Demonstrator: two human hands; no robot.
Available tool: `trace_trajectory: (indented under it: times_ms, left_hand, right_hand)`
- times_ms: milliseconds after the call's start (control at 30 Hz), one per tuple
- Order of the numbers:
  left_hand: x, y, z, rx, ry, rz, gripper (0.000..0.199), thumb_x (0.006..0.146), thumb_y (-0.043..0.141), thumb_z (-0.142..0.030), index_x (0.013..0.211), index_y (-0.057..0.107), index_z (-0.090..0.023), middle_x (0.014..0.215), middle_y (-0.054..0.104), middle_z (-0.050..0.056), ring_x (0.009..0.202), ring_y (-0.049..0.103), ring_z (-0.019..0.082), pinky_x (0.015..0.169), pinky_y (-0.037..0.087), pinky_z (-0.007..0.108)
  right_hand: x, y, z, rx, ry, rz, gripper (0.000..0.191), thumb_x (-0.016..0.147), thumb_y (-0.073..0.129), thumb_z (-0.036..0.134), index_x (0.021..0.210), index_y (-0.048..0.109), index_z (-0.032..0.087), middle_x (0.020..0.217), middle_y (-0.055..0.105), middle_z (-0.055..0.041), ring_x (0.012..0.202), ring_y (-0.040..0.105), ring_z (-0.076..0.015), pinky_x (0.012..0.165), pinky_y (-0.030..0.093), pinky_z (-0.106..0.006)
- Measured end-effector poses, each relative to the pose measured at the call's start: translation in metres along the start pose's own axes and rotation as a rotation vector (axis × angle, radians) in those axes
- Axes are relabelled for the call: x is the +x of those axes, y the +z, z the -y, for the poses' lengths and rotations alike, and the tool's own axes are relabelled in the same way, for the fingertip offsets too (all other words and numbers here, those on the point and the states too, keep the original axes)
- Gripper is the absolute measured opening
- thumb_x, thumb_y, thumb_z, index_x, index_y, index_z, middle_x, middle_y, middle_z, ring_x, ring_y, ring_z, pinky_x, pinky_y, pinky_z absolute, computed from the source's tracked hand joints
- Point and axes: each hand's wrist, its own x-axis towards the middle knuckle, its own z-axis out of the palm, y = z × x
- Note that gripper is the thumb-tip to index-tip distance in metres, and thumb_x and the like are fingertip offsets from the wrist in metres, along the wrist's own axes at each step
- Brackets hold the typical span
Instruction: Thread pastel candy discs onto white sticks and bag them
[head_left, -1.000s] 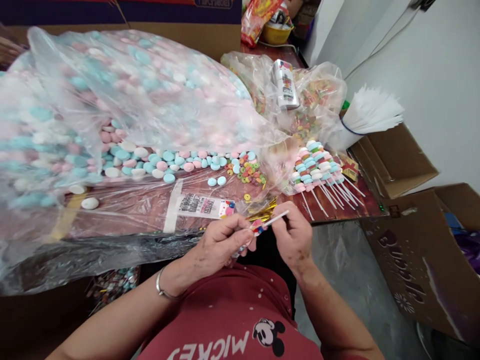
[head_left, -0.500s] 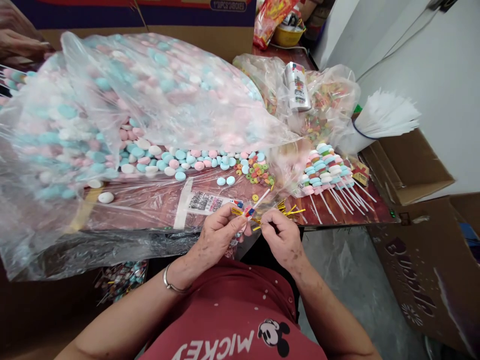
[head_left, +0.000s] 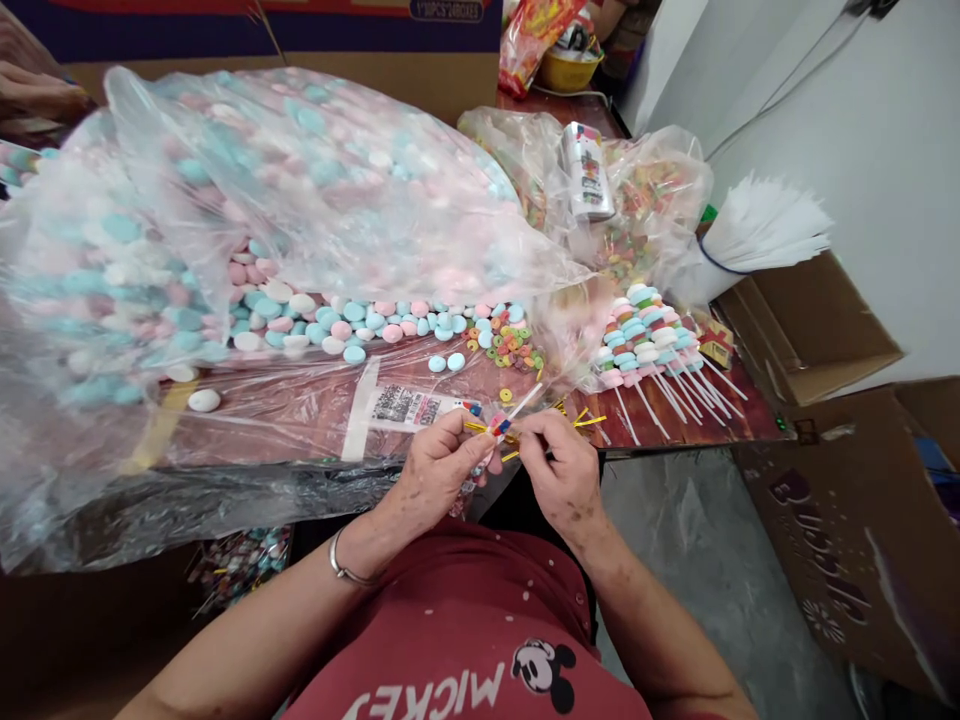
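Note:
My left hand (head_left: 442,462) is closed on a wrapped candy stick, its thumb and fingers pinching the gathered wrapper. A white stick (head_left: 526,400) points up and right out of the wrapper, which carries a red and blue label (head_left: 501,428). Across the neck runs a gold twist tie (head_left: 475,427). My right hand (head_left: 561,465) is closed beside it, fingertips pinching at the tie's right side; the exact grip is partly hidden. Behind the right fingers lie loose gold twist ties (head_left: 589,420) on the table. Clear wrapping hangs below my left hand.
A big clear bag of pastel candies (head_left: 322,180) covers the left and back. Gummy rings (head_left: 510,350) lie mid-table. Finished-looking candy skewers (head_left: 645,335) lie right, near a holder of white sticks (head_left: 769,230) and cardboard boxes (head_left: 825,540). Another person's hand (head_left: 37,95) is far left.
My right hand has moved slightly left and up, closer to the wrapper neck. My left hand keeps its hold on the candy stick. The whole view has shifted slightly.

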Motion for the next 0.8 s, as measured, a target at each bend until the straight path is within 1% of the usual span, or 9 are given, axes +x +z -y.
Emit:
trace_trajectory:
  times_ms: [100,233,300,367,467,567,633,700,800]
  left_hand:
    - [0.001,0.000,0.001,-0.043,0.012,-0.017,0.024,0.075,0.071,-0.036,0.073,0.057,-0.017,0.058,0.066,-0.001,0.047,0.052,0.008,0.046,0.041,0.020]
    - [0.006,-0.003,0.005,-0.117,0.042,-0.027,0.020,0.078,0.070,-0.032,0.077,0.058,-0.016,0.058,0.066,-0.001,0.045,0.052,0.008,0.046,0.040,0.019]
    - [0.009,-0.003,0.006,-0.134,0.046,-0.022,0.019,0.079,0.070,-0.032,0.079,0.059,-0.015,0.059,0.067,-0.001,0.046,0.052,0.007,0.046,0.040,0.019]
    - [0.010,-0.003,0.007,-0.136,0.045,-0.015,0.020,0.079,0.070,-0.032,0.078,0.058,-0.016,0.059,0.067,-0.001,0.046,0.052,0.007,0.046,0.041,0.018]
    - [0.010,-0.002,0.008,-0.111,0.056,0.001,0.021,0.080,0.070,-0.032,0.077,0.058,-0.016,0.059,0.067,-0.001,0.047,0.052,0.007,0.046,0.042,0.018]
    - [0.008,0.000,0.008,-0.074,0.059,0.029,0.020,0.080,0.070,-0.033,0.077,0.059,-0.016,0.061,0.067,-0.001,0.050,0.055,0.008,0.049,0.044,0.018]
    - [0.007,0.001,0.007,-0.062,0.046,0.047,0.021,0.080,0.070,-0.034,0.077,0.059,-0.016,0.061,0.067,-0.001,0.051,0.055,0.008,0.049,0.045,0.018]
    - [0.005,0.001,0.006,-0.059,0.030,0.048,0.023,0.079,0.071,-0.035,0.076,0.058,-0.016,0.060,0.068,-0.001,0.049,0.054,0.008,0.048,0.044,0.018]
    - [0.005,0.001,0.006,-0.067,0.029,0.010,0.023,0.077,0.071,-0.035,0.075,0.056,-0.017,0.058,0.067,-0.001,0.048,0.053,0.008,0.047,0.043,0.019]
  right_hand:
    - [0.001,-0.014,-0.013,-0.143,0.041,-0.114,0.018,0.091,0.046,0.016,0.078,0.058,0.020,0.074,0.060,-0.0005,0.068,0.057,-0.0131,0.065,0.046,-0.024]
    - [0.006,-0.043,-0.045,-0.370,0.020,-0.260,0.016,0.093,0.049,0.021,0.085,0.063,0.020,0.077,0.064,-0.0034,0.073,0.060,-0.0164,0.072,0.049,-0.029]
    - [0.008,-0.052,-0.054,-0.442,0.008,-0.235,0.018,0.093,0.049,0.024,0.089,0.067,0.020,0.082,0.067,-0.0062,0.079,0.062,-0.0194,0.077,0.050,-0.032]
    - [0.008,-0.052,-0.052,-0.407,0.013,-0.176,0.020,0.094,0.049,0.024,0.096,0.068,0.019,0.091,0.069,-0.0087,0.088,0.064,-0.0212,0.083,0.050,-0.035]
    - [0.006,-0.041,-0.031,-0.149,0.011,-0.006,0.020,0.094,0.050,0.023,0.103,0.068,0.020,0.098,0.069,-0.0076,0.092,0.065,-0.0185,0.085,0.051,-0.032]
    - [0.004,-0.024,-0.010,0.039,0.004,0.176,0.016,0.093,0.053,0.020,0.095,0.068,0.019,0.086,0.068,-0.0036,0.080,0.064,-0.0146,0.075,0.051,-0.026]
    - [0.003,-0.016,-0.005,0.062,0.010,0.186,0.017,0.092,0.052,0.018,0.086,0.068,0.019,0.078,0.066,-0.0019,0.073,0.062,-0.0132,0.069,0.050,-0.024]
    - [0.003,-0.013,-0.005,0.049,0.010,0.138,0.019,0.093,0.050,0.018,0.081,0.066,0.019,0.075,0.064,-0.0013,0.070,0.060,-0.0127,0.067,0.048,-0.024]
    - [0.003,-0.018,-0.009,-0.008,0.010,0.058,0.020,0.092,0.050,0.018,0.078,0.064,0.019,0.075,0.064,-0.0015,0.071,0.060,-0.0130,0.069,0.048,-0.024]
